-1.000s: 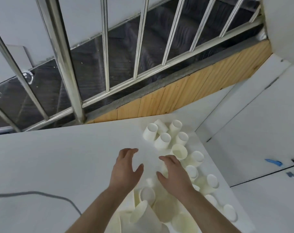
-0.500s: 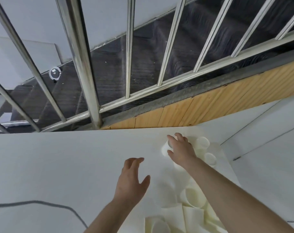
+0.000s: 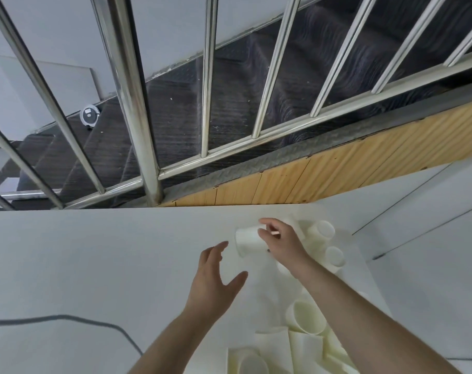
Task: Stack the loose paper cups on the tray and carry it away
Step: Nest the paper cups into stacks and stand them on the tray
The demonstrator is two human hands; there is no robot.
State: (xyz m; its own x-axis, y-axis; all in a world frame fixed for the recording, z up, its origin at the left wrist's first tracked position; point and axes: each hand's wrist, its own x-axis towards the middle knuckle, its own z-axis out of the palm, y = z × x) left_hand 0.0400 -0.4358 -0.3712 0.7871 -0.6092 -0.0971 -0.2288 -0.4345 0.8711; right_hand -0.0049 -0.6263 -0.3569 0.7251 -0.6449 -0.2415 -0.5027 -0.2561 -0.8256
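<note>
Cream paper cups lie tumbled at the near edge of the white desk (image 3: 67, 265), at about five o'clock in the view: a heap of cups (image 3: 283, 349) on their sides, at least four, though the overlap and the frame edge make a firm count impossible. One open-mouthed cup (image 3: 306, 318) leans just beyond that heap, beside the right forearm. No tray can be told apart from the pale desk here, so where it sits I cannot say.

Further out, toward the centre, the left hand (image 3: 214, 279) hovers with fingers spread and thumb out, holding nothing, its palm turned toward the cup ahead. Just past it, at about one o'clock from that hand, the right hand (image 3: 282, 242) pinches a single cup (image 3: 248, 240), tipped on its side above the desk, with fingertips on its wall.

Beyond and to the right, at two o'clock, two more cups (image 3: 322, 230) (image 3: 334, 256) stand plainly loose, with hints of others hidden behind the right hand.

The step in hand looks like gathering: one cup picked, none yet nested. The next move likely calls for turning it mouth-up or mouth-down to match a neighbour and sliding it in squarely, the left hand steadying the receiver.

Farthest off, a steel railing (image 3: 132, 103) with about nine visible bars guards dark stairs (image 3: 229, 90).
</note>
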